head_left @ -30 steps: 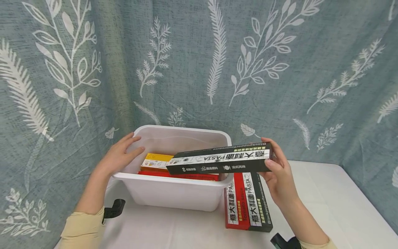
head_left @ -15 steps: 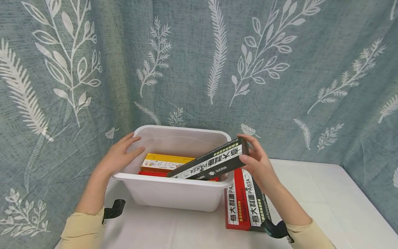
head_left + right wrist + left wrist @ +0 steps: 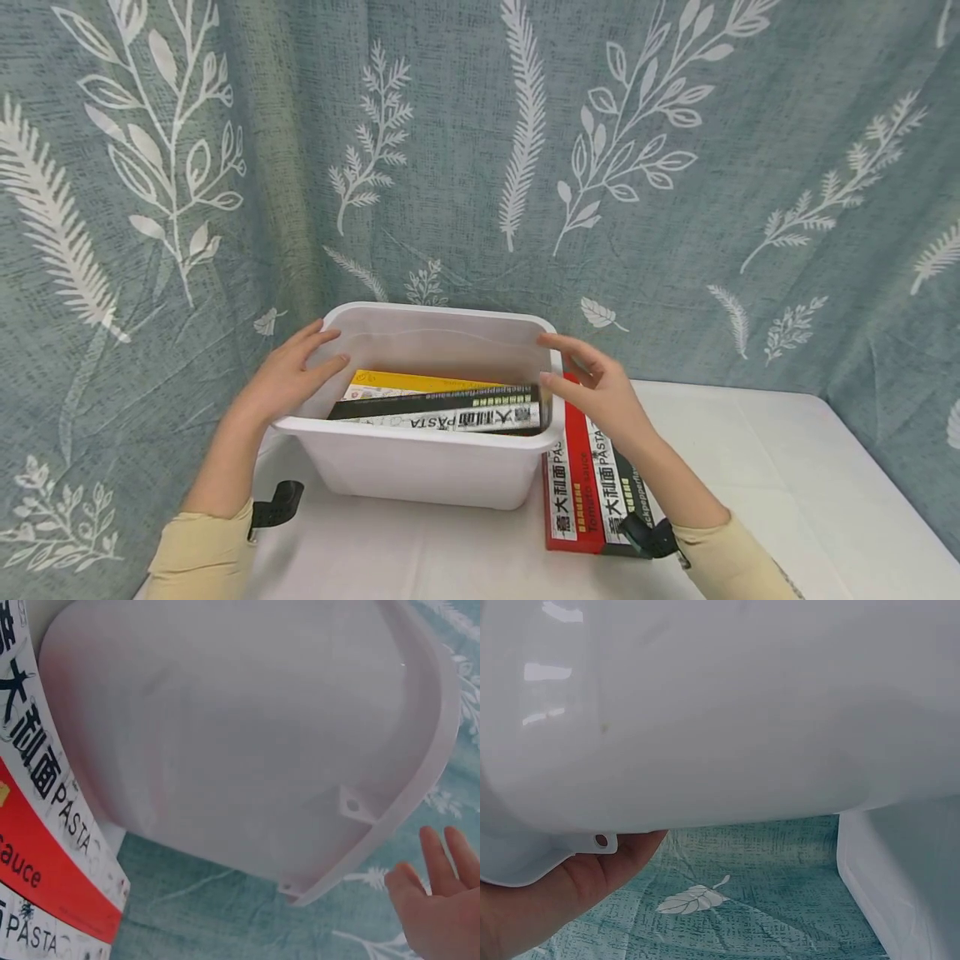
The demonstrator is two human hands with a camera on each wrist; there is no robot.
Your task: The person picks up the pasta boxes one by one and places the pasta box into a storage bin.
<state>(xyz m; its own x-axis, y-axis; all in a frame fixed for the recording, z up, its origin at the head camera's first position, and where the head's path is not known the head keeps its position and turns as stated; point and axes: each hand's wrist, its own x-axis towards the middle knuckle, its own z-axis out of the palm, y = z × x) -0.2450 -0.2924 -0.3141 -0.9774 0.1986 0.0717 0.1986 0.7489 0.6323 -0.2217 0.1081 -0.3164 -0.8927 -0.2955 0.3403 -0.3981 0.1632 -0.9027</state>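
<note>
The right hand (image 3: 600, 400) is loosely spread at the bin's right end, thumb and fingers parted, and has hold of nothing. From the head its fingertips overlap the rim, yet the right wrist view shows a gap between them and the bin. The left hand (image 3: 288, 375) lies at the opposite end, fingers and thumb relaxed and spread over the rim, against the bin's left wall.

Between the hands is the white bin (image 3: 420, 433), its long axis running left to right across the counter (image 3: 735, 492). Inside, a black pasta box (image 3: 472, 412) lies along that axis, close to the front wall, its right end near the wall by the right hand. Behind it is a yellow box (image 3: 427, 382).

The relation that matters is outside the bin. A red pasta box (image 3: 583, 467) and a second black box (image 3: 613, 500) lie side by side between the bin and the counter's right edge, long axes running from the near edge toward the far one, crosswise to the bin. They sit below the right hand and nearer the body, the second black box partly under that forearm. The right hand is much the nearer; the left has the whole bin in between. A reach to them would, I judge, go down and back, and either box would need roughly a quarter turn to match the bin.
</note>
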